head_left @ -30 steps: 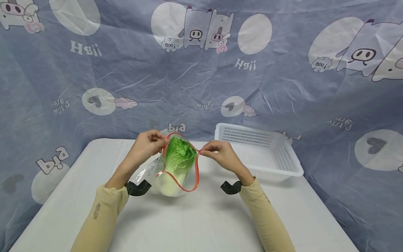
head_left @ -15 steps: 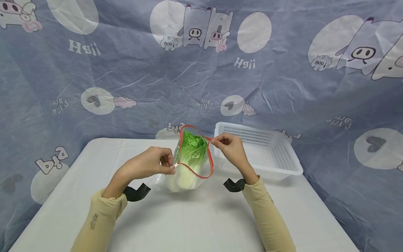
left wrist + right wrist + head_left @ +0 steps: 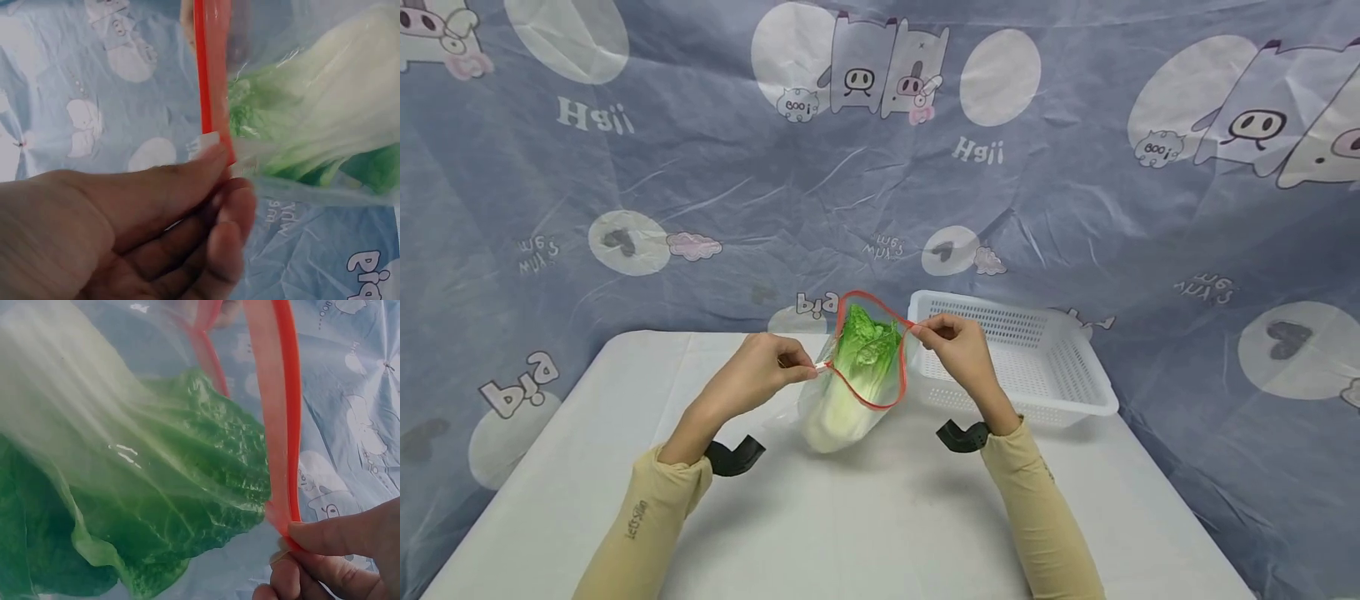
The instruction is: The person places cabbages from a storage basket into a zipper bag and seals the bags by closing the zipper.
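Observation:
A clear zip bag with a red rim (image 3: pixel 904 383) hangs between my hands, its mouth spread into a loop. Inside it lies a head of napa cabbage (image 3: pixel 850 392), leafy green end at the opening and pale stem end down toward the table. My left hand (image 3: pixel 767 367) pinches the bag's left corner between thumb and fingers, right at the white slider (image 3: pixel 209 141). With thumb and forefinger, my right hand (image 3: pixel 958 346) pinches the opposite corner of the red rim, as the right wrist view shows close up.
A white perforated plastic basket (image 3: pixel 1093 408) stands at the back right of the white-covered table (image 3: pixel 865 533), just behind my right hand. A blue-grey printed cloth (image 3: pixel 760 183) hangs behind the table.
Both hands and the bagged cabbage have shifted to the right. My left hand dropped from the upper rim to the slider corner, then rose slightly; the right hand kept its pinch.

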Available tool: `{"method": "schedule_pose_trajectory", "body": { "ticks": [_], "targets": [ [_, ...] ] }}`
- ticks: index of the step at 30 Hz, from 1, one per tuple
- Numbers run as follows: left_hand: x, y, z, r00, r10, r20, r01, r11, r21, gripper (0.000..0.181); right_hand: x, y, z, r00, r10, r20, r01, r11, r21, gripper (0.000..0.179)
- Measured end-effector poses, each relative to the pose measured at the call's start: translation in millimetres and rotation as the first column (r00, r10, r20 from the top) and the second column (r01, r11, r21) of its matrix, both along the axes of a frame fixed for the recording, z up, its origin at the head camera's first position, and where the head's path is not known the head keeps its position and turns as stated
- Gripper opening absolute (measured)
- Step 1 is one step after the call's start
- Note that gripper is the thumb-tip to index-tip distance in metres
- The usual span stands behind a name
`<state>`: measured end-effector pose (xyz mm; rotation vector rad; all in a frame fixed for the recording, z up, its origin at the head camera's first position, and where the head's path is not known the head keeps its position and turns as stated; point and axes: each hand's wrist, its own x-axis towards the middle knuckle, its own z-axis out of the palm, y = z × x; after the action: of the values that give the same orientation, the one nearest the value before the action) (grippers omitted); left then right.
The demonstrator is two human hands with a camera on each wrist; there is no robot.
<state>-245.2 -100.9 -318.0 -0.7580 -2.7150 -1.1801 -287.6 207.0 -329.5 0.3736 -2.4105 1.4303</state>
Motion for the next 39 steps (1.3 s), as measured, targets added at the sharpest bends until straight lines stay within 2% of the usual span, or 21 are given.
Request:
{"method": "schedule_pose_trajectory", "body": {
  "ticks": [4, 8, 13, 17, 19, 22, 27, 30, 35, 39],
  "targets": [
    [-3.5, -12.5, 3.8, 0.993, 0.101, -0.052, -0.097, 0.992, 0.083, 0.007, -3.7, 6, 0.7, 1.000, -0.017, 0.013, 0.018, 1.000, -0.009, 0.026],
    [-9.1, -24.2, 6.4, 0.977, 0.177, -0.117, -0.161, 0.977, 0.137, 0.007, -4.6, 13, 5.2, 0.999, -0.018, 0.029, 0.018, 1.000, -0.011, 0.029],
    [-13.8, -33.5, 6.6, 0.959, 0.213, -0.186, -0.172, 0.962, 0.213, 0.008, -10.0, 25, 5.4, 0.997, -0.034, 0.070, 0.035, 0.999, -0.017, 0.033],
    [-14.2, -41.2, 9.3, 0.937, 0.254, -0.239, -0.186, 0.944, 0.274, 0.012, -12.0, 34, 6.3, 0.996, -0.034, 0.084, 0.036, 0.999, -0.027, 0.037],
    [-13.7, -45.1, 10.6, 0.927, 0.279, -0.253, -0.199, 0.933, 0.300, 0.014, -12.2, 37, 6.9, 0.996, -0.026, 0.086, 0.028, 0.999, -0.023, 0.038],
    [-12.2, -49.9, 12.7, 0.919, 0.307, -0.246, -0.215, 0.916, 0.339, 0.015, -11.1, 38, 8.0, 0.996, -0.009, 0.092, 0.010, 1.000, -0.020, 0.038],
    [-6.6, -52.8, 16.4, 0.912, 0.328, -0.244, -0.216, 0.894, 0.394, 0.018, -8.1, 35, 10.1, 0.997, -0.001, 0.081, 0.002, 1.000, -0.013, 0.036],
    [-5.1, -52.6, 16.7, 0.911, 0.327, -0.251, -0.208, 0.890, 0.405, 0.018, -6.5, 32, 10.5, 0.998, -0.002, 0.063, 0.003, 1.000, -0.025, 0.034],
    [-7.1, -48.7, 15.2, 0.922, 0.297, -0.249, -0.171, 0.888, 0.426, 0.017, -4.9, 29, 9.9, 0.999, 0.027, 0.036, -0.027, 0.999, -0.018, 0.034],
    [-7.5, -41.9, 15.2, 0.926, 0.272, -0.263, -0.130, 0.881, 0.456, 0.013, -2.6, 25, 11.5, 0.997, 0.068, 0.030, -0.069, 0.996, 0.054, 0.032]
  ]
}}
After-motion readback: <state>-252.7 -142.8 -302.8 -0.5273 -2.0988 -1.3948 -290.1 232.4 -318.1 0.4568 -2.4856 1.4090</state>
